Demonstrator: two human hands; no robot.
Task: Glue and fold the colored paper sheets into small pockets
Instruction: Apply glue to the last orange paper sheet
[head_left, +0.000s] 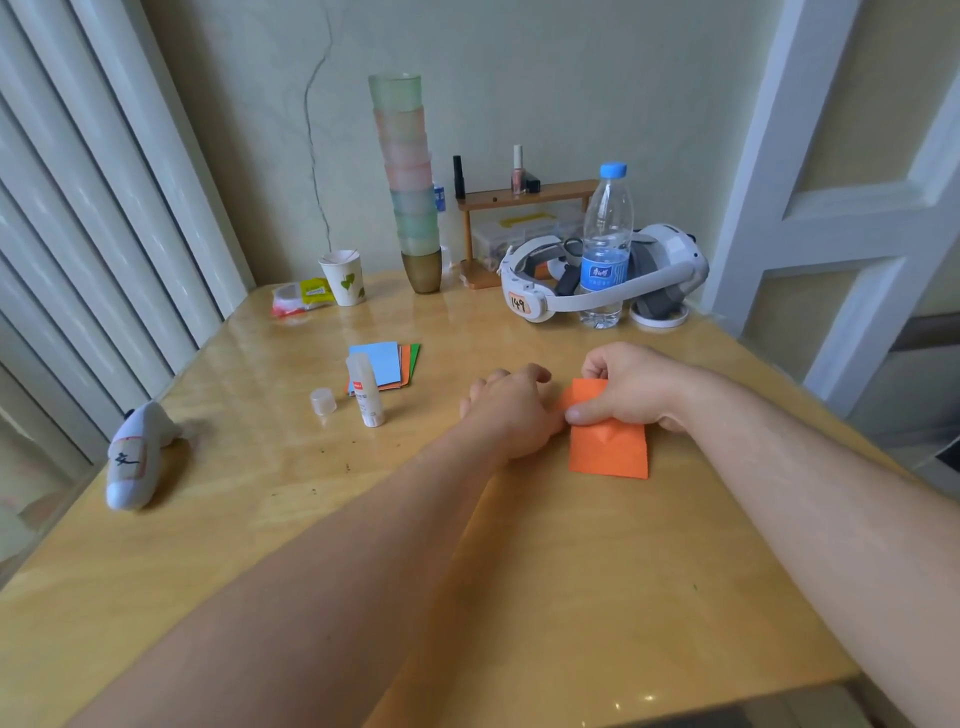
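Orange paper (608, 449) lies flat on the counter (519, 597), near its right side. The right hand (631, 395) pinches the top edge, with the thumb pressing on the sheet. The left hand (511, 410) rests beside it with curled fingers touching its left edge; whether it grips the sheet is hard to tell. The fold could go crooked if the sheet slips under the thumb. The glue (365, 389) stands open by the stack (387, 364), so a bump from an arm could knock it over.
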